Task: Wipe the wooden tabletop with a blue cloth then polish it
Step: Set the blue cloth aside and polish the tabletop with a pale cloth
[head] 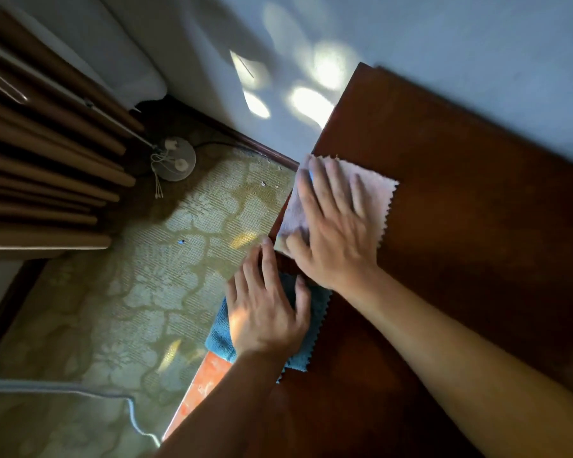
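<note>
Left hand (267, 312) lies flat, grip open, on the blue cloth (306, 345) at the desk (460, 226) edge; right hand (334, 223), fingers spread, presses a pink cloth (374, 190) just beyond.

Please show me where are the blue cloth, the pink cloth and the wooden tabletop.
blue cloth (306, 338): head view, on its zigzag right edge beside the left hand.
pink cloth (379, 190): head view, on its bare right part.
wooden tabletop (477, 226): head view, on bare wood right of both cloths.

Dim; dappled sun patches; hands motion-blurred.
</note>
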Available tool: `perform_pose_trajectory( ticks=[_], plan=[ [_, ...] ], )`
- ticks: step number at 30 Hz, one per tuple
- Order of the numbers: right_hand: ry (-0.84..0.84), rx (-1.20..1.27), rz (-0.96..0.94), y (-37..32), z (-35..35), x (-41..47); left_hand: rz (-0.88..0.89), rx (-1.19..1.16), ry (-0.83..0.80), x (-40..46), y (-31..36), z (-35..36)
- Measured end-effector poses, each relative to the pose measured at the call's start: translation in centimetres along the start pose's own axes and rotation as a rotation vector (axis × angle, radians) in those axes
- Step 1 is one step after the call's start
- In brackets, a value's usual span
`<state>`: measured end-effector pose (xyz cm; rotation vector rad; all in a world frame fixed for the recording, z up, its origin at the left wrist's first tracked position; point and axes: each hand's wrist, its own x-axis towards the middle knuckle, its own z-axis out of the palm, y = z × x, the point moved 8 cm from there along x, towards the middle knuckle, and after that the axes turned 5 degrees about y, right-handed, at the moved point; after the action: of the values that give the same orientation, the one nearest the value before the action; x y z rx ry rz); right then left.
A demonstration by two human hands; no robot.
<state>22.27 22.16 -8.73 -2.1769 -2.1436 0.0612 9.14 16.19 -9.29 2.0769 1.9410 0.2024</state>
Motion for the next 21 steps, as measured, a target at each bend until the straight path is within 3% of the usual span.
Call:
perform_pose_trajectory(
  ticks=[4,9,13,15,21],
  plan=[
    [0.039,0.016,-0.022,0.9,-0.2,0.8,-0.003,0.006,-0.004,0.0,-0.1,0.0],
    [0.034,-0.003,0.236,9.2,-0.7,9.1,-0.006,0.02,-0.012,-0.1,0.0,0.1],
    [0.017,-0.021,0.289,11.1,-1.1,12.4,-0.004,0.026,0.005,-0.1,0.0,0.0],
    [0.011,0.002,0.264,9.9,-1.1,11.6,-0.007,0.028,0.008,-0.1,0.1,0.0],
    [0.043,0.042,-0.042,2.4,-0.6,2.7,-0.006,0.007,0.016,-0.2,0.2,0.0]
  ],
)
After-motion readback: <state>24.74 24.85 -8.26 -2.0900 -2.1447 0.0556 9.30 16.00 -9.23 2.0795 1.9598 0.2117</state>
